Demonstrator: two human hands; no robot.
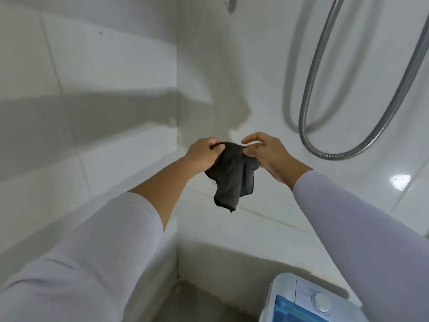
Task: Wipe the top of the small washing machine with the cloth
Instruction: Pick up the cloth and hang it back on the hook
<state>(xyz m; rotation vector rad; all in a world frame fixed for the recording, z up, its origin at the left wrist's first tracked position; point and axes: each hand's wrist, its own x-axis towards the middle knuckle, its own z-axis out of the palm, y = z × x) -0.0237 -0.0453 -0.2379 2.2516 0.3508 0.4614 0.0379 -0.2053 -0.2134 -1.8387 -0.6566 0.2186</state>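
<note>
A dark grey cloth (232,175) hangs in the air in front of a tiled wall corner, held up at chest height. My left hand (204,154) grips its upper left edge. My right hand (267,154) pinches its upper right edge with thumb and fingers. Both arms wear white long sleeves. The small washing machine (301,298) is at the bottom right, white with a translucent blue lid and a round white dial; only its top corner shows, well below the cloth and partly behind my right sleeve.
White tiled walls meet in a corner (177,205) straight ahead. A metal shower hose (325,154) loops down the right wall above the machine. A metal hook (231,4) sits at the top. Grey floor shows at the bottom middle.
</note>
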